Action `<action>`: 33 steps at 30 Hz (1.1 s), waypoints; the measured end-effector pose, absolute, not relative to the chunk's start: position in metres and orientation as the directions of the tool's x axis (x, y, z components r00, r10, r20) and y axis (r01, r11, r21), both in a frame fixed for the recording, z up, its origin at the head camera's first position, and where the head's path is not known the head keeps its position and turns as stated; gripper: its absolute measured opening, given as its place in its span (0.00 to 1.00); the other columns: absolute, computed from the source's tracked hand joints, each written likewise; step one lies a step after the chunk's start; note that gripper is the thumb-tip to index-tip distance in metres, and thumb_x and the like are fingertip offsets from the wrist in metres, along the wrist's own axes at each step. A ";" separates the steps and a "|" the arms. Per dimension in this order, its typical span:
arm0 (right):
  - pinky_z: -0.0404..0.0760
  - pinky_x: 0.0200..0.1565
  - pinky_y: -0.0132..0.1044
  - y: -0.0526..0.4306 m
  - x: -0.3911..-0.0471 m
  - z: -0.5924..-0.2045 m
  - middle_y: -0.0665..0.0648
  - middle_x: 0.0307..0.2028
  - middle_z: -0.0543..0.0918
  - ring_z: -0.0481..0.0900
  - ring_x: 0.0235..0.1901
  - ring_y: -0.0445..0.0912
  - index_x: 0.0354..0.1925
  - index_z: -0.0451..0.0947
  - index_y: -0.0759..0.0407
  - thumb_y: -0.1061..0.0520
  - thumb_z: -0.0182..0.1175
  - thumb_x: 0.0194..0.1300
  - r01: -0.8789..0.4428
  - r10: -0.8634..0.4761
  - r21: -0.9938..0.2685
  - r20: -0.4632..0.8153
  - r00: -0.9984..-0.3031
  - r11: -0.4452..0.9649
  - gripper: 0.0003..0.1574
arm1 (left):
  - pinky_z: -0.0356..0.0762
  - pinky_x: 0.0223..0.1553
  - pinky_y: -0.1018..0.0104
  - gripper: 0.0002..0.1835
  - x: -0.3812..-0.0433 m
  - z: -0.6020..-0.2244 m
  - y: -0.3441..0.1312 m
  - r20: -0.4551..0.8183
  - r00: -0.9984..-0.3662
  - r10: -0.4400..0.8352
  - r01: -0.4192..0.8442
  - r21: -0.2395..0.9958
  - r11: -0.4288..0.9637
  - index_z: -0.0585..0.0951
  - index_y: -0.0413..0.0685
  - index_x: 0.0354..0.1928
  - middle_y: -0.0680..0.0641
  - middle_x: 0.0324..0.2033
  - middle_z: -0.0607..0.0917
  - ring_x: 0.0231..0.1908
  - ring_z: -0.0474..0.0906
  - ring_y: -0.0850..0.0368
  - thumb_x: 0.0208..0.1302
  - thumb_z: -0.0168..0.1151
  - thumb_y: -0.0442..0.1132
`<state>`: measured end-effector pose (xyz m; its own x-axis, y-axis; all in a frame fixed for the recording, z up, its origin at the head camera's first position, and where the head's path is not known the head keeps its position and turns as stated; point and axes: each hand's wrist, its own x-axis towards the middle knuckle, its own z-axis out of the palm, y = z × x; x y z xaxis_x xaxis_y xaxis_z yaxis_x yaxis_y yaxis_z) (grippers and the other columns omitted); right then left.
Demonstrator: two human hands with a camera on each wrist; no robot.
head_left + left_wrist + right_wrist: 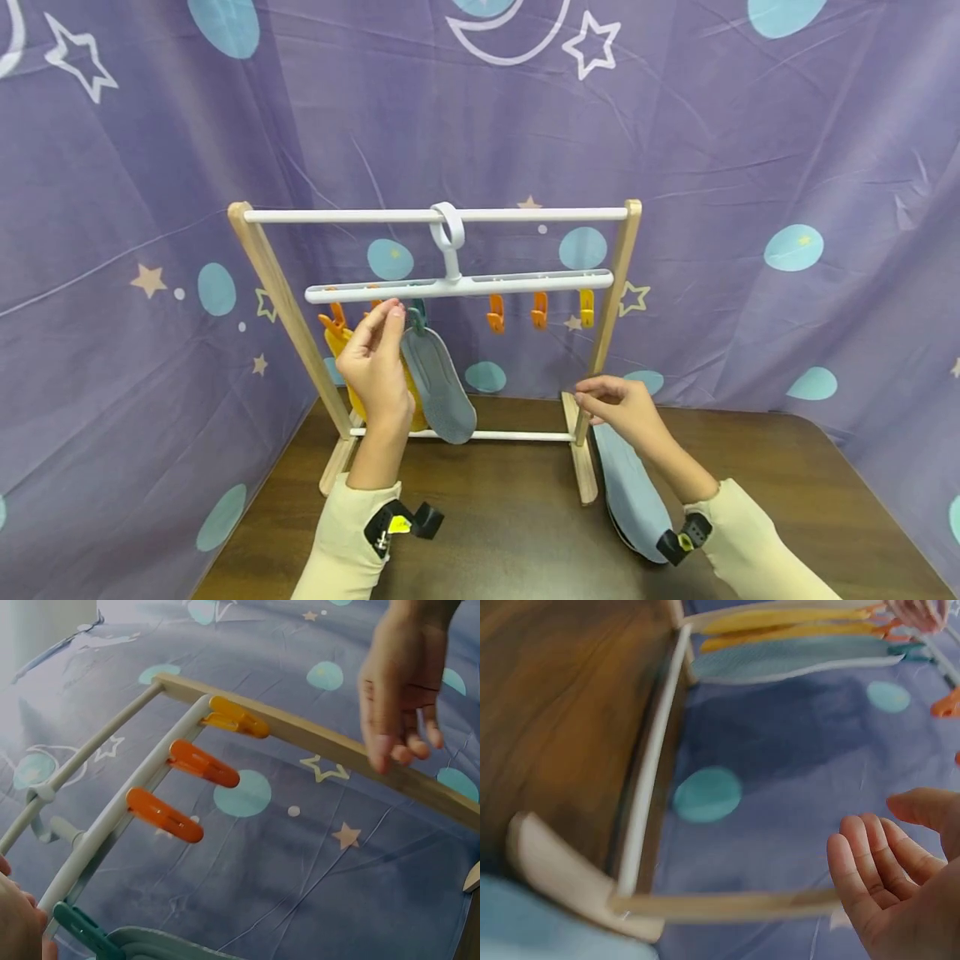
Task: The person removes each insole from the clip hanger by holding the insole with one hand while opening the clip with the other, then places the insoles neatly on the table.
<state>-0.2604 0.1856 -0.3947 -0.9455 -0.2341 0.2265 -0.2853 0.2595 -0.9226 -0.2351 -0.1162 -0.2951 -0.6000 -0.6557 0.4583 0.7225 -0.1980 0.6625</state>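
My left hand [375, 367] is raised at the white clip hanger [525, 284], thumb and fingers bent close together. Its fingertips are right beside a teal clip [417, 318], from which a grey-blue insole [442, 387] hangs. Partly hidden behind that hand, yellow insoles [780, 622] hang from orange clips. Lower down by the rack's right post, my right hand [618, 404] hovers with loosely bent fingers; in the right wrist view its palm [915, 900] shows bare. Below it, another grey-blue insole [633, 492] lies on the table.
The hanger hooks over the top rod [337, 216] of a wooden rack. Two orange clips [496, 314] and a yellow clip [587, 308] dangle bare on its right half. The rack's feet [583, 472] stand on the brown table [495, 517], before a purple patterned curtain [712, 167].
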 end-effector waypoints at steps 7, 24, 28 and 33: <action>0.88 0.38 0.35 0.146 -0.263 -0.378 0.66 0.38 0.89 0.86 0.33 0.40 0.50 0.84 0.69 0.60 0.67 0.68 -0.322 -0.261 -0.928 0.269 -0.927 0.188 0.16 | 0.83 0.49 0.73 0.12 -0.230 -0.296 -0.126 0.414 -0.671 -0.615 0.628 0.758 -0.175 0.86 0.27 0.47 0.54 0.35 0.91 0.40 0.85 0.62 0.64 0.68 0.29; 0.85 0.36 0.30 0.087 -0.277 -0.364 0.66 0.42 0.89 0.85 0.35 0.39 0.48 0.86 0.67 0.60 0.70 0.65 -0.410 -0.278 -0.902 0.362 -0.890 0.139 0.15 | 0.78 0.53 0.75 0.18 -0.234 -0.295 -0.143 0.362 -0.832 -0.421 0.446 0.887 -0.118 0.83 0.31 0.56 0.57 0.40 0.90 0.45 0.81 0.65 0.67 0.67 0.33; 0.82 0.37 0.26 0.079 -0.280 -0.362 0.67 0.41 0.90 0.86 0.36 0.42 0.46 0.86 0.67 0.62 0.70 0.64 -0.436 -0.277 -0.887 0.386 -0.880 0.149 0.14 | 0.79 0.53 0.75 0.19 -0.236 -0.293 -0.143 0.361 -0.843 -0.400 0.435 0.894 -0.109 0.82 0.32 0.58 0.46 0.49 0.90 0.46 0.82 0.66 0.66 0.67 0.32; 0.82 0.40 0.26 0.071 -0.282 -0.363 0.67 0.43 0.89 0.88 0.41 0.51 0.47 0.86 0.67 0.62 0.70 0.63 -0.440 -0.286 -0.886 0.388 -0.876 0.147 0.14 | 0.79 0.56 0.74 0.20 -0.239 -0.293 -0.145 0.364 -0.856 -0.368 0.422 0.902 -0.091 0.81 0.31 0.59 0.38 0.56 0.86 0.48 0.83 0.66 0.67 0.66 0.31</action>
<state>-0.2816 0.0713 -0.3626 -0.8761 -0.2861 0.3882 -0.4404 0.1468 -0.8857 -0.2388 -0.1450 -0.2927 -0.8559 -0.3675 0.3638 0.4224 -0.0910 0.9018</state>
